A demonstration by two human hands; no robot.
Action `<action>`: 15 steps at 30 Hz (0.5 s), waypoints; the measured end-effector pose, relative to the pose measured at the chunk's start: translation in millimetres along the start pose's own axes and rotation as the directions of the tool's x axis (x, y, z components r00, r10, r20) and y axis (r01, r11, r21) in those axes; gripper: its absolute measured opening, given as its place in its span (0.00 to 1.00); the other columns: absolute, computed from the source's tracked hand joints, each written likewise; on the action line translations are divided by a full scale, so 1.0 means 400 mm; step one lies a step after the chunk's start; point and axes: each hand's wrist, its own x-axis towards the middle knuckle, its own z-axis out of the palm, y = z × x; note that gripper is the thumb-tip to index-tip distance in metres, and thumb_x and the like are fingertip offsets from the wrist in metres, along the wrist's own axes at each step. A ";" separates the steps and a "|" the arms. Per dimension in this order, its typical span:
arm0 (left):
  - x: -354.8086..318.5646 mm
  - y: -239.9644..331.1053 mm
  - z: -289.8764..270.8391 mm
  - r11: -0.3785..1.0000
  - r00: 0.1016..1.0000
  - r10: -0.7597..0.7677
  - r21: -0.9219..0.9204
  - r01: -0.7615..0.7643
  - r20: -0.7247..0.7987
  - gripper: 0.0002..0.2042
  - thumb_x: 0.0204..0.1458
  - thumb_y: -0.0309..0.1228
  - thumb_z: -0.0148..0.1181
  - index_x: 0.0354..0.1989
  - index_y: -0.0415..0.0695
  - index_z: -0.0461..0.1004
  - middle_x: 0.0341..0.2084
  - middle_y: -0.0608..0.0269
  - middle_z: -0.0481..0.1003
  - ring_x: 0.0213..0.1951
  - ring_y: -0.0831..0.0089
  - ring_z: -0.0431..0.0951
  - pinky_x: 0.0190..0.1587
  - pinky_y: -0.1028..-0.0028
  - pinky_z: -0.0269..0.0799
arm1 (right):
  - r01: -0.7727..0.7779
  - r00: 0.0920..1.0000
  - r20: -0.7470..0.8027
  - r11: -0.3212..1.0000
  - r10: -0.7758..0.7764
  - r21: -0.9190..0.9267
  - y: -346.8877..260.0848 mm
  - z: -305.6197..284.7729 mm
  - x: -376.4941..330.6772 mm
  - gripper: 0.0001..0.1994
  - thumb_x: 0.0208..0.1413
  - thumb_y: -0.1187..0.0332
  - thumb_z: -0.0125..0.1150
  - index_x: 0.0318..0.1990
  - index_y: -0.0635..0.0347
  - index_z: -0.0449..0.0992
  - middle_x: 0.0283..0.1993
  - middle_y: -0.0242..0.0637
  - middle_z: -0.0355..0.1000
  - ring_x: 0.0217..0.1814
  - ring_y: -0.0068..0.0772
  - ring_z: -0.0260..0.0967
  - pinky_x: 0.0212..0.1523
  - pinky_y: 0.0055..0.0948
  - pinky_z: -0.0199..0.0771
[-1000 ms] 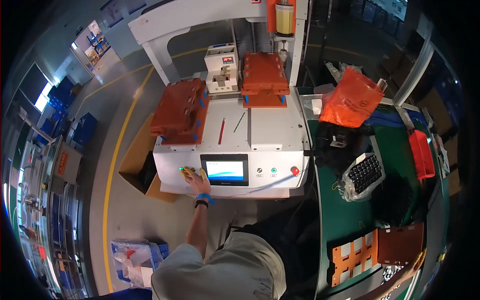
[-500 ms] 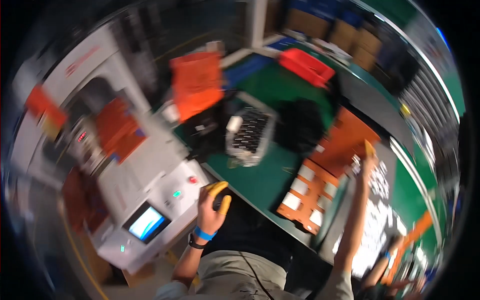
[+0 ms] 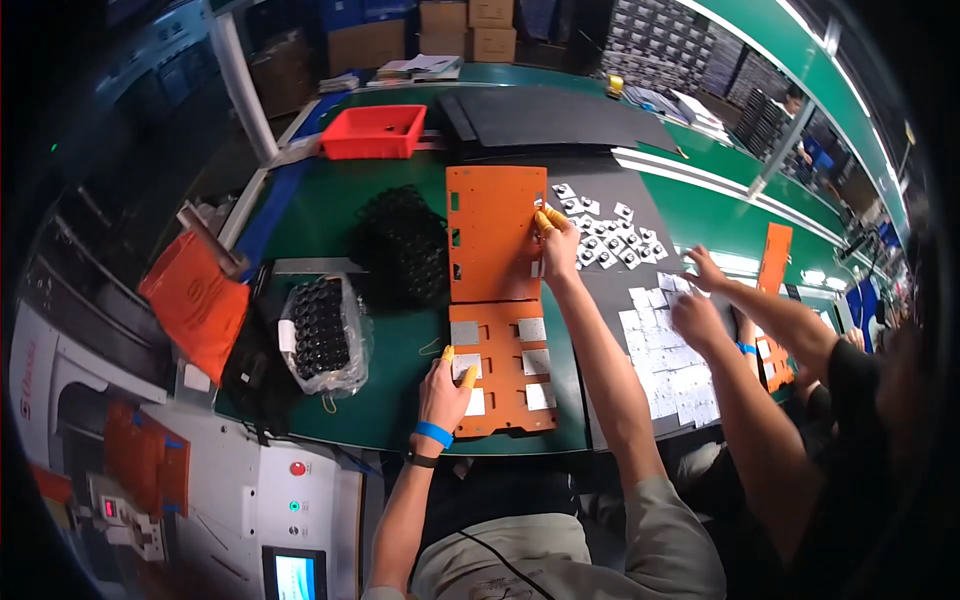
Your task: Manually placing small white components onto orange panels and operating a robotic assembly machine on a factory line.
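An orange hinged fixture lies unfolded on the green table, its upper panel [image 3: 495, 275] flat beyond its lower panel [image 3: 502, 400]. Several pale square plates [image 3: 535, 362] sit in two columns on the lower panel. My left hand [image 3: 443, 395], with yellow finger covers, rests at that panel's left edge. Its thumb and forefinger are apart, touching or just over the middle left plate. My right hand [image 3: 560, 245], also in yellow finger covers, is closed at the upper panel's right edge; its far fingers are hidden.
Small white pieces with black round parts [image 3: 610, 235] lie right of the fixture, near rows of white squares [image 3: 665, 360]. A co-worker's hands [image 3: 705, 300] reach over those. Left are a black mesh heap [image 3: 400, 245], a bagged tray of black parts [image 3: 322, 330] and a red bin [image 3: 372, 133].
My view has swung right, away from the white machine. My left hand has moved from beside the machine onto the fixture's lower panel. My right hand stays by the upper panel's edge.
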 end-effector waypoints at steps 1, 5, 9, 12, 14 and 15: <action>-0.004 -0.003 0.005 1.000 1.000 0.003 -0.018 -0.003 -0.005 0.20 0.56 0.32 0.63 0.53 0.31 0.71 0.44 0.40 0.75 0.45 0.43 0.76 0.47 0.55 0.74 | 0.007 0.999 -0.040 1.000 -0.008 -0.028 -0.002 -0.008 -0.007 0.09 0.63 0.74 0.58 0.45 0.68 0.80 0.30 0.26 0.73 0.27 0.14 0.64 0.26 0.17 0.62; -0.004 -0.006 0.009 1.000 0.998 0.008 -0.027 -0.007 0.055 0.20 0.54 0.30 0.63 0.53 0.32 0.71 0.43 0.40 0.74 0.44 0.42 0.76 0.46 0.55 0.74 | 0.052 0.983 -0.173 0.995 -0.066 -0.084 0.014 -0.050 -0.014 0.09 0.62 0.74 0.59 0.46 0.68 0.80 0.33 0.29 0.77 0.29 0.14 0.67 0.28 0.18 0.66; -0.019 -0.010 -0.008 0.999 0.999 -0.026 0.046 0.024 0.047 0.20 0.54 0.30 0.63 0.53 0.32 0.71 0.42 0.41 0.74 0.44 0.42 0.76 0.46 0.56 0.74 | 0.018 0.999 -0.031 0.991 -0.022 -0.129 0.056 -0.053 0.006 0.11 0.64 0.72 0.56 0.50 0.66 0.78 0.34 0.28 0.76 0.31 0.15 0.68 0.30 0.17 0.66; 0.014 0.099 0.090 0.978 0.990 0.039 -0.210 -0.011 0.132 0.21 0.54 0.30 0.64 0.54 0.32 0.72 0.42 0.43 0.74 0.44 0.45 0.77 0.45 0.57 0.74 | 0.197 0.976 0.190 0.823 -0.111 -0.533 0.088 -0.432 0.193 0.18 0.65 0.65 0.56 0.59 0.63 0.72 0.43 0.42 0.79 0.49 0.30 0.76 0.48 0.27 0.72; -0.013 0.020 0.035 0.994 0.996 -0.062 -0.089 0.067 0.060 0.21 0.55 0.30 0.64 0.55 0.32 0.72 0.41 0.45 0.75 0.42 0.48 0.78 0.44 0.58 0.74 | 0.116 0.989 0.137 0.857 -0.054 -0.502 0.152 -0.192 0.087 0.21 0.64 0.65 0.56 0.61 0.65 0.69 0.46 0.45 0.79 0.55 0.34 0.73 0.54 0.30 0.69; -0.018 0.012 0.017 0.994 0.996 -0.076 -0.076 0.080 0.048 0.21 0.55 0.30 0.64 0.55 0.32 0.72 0.41 0.45 0.75 0.42 0.48 0.78 0.44 0.58 0.74 | 0.068 0.998 0.032 0.849 -0.060 -0.525 0.129 -0.127 0.037 0.24 0.63 0.65 0.57 0.64 0.66 0.66 0.49 0.48 0.78 0.62 0.38 0.70 0.60 0.34 0.67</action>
